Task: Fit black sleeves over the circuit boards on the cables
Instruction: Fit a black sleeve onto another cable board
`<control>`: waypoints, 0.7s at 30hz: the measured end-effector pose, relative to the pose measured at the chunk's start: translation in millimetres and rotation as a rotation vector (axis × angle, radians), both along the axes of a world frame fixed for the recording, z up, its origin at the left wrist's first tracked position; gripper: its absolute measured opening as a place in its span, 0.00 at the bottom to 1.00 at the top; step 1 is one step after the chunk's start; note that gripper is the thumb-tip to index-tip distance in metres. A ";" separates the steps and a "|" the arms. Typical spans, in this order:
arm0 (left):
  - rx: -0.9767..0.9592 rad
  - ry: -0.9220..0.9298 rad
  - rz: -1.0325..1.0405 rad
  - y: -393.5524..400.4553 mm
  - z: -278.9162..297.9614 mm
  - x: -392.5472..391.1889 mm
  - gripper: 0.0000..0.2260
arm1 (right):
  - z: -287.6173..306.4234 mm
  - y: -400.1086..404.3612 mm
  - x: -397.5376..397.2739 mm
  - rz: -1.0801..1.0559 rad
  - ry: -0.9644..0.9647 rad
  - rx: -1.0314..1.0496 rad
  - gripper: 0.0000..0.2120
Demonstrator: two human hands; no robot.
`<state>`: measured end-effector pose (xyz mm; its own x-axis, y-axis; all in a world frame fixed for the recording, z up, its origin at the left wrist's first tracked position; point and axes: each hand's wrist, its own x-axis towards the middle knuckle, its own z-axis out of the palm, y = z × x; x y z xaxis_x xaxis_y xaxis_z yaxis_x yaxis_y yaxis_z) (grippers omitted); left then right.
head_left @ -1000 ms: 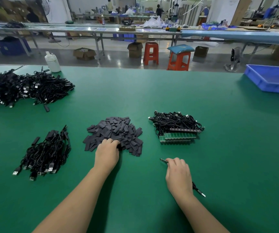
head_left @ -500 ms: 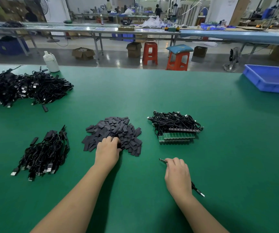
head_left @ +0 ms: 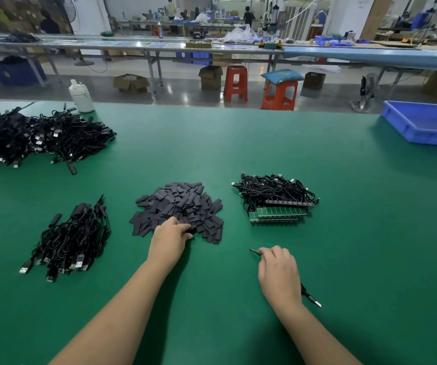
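Green table: your left hand pinches a piece from the sleeves; your right hand grips a thin tool. Boards right wait bare; finished cables lie left.

Bare mat rt of boards; sleeves block left

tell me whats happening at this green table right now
A person is working at a green table, fitting black sleeves onto cable circuit boards. The left hand reaches into the pile of black sleeves and pinches at one at its near edge. The right hand rests on the table gripping a thin tool. A stack of cables with bare green boards waits to the right; a bundle of cables lies to the left.
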<state>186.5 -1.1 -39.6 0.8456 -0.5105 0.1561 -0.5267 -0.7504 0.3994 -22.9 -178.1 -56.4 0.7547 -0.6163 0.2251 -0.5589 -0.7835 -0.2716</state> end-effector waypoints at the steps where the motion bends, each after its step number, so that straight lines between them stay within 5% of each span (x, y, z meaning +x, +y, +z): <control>1: -0.015 -0.012 -0.008 1.0 -0.6 -2.4 0.13 | 0.3 0.2 0.1 0.002 0.002 0.003 0.11; 8: -0.084 -0.266 -0.136 3.8 7.4 -29.9 0.08 | 3.8 1.5 -2.5 0.003 -0.085 0.006 0.11; 16: -0.085 -0.072 -0.346 1.1 -3.7 -85.5 0.11 | 3.1 1.0 -4.0 0.081 -0.091 -0.033 0.17; 21: -0.159 0.000 -0.242 -1.4 -15.5 -92.4 0.14 | 4.0 0.2 -1.5 0.133 -0.116 -0.025 0.12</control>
<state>94.1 -2.5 -55.1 0.7019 -0.6668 0.2502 -0.6830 -0.5308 0.5018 -24.4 -177.8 -52.4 0.7973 -0.5055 0.3299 -0.4155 -0.8560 -0.3076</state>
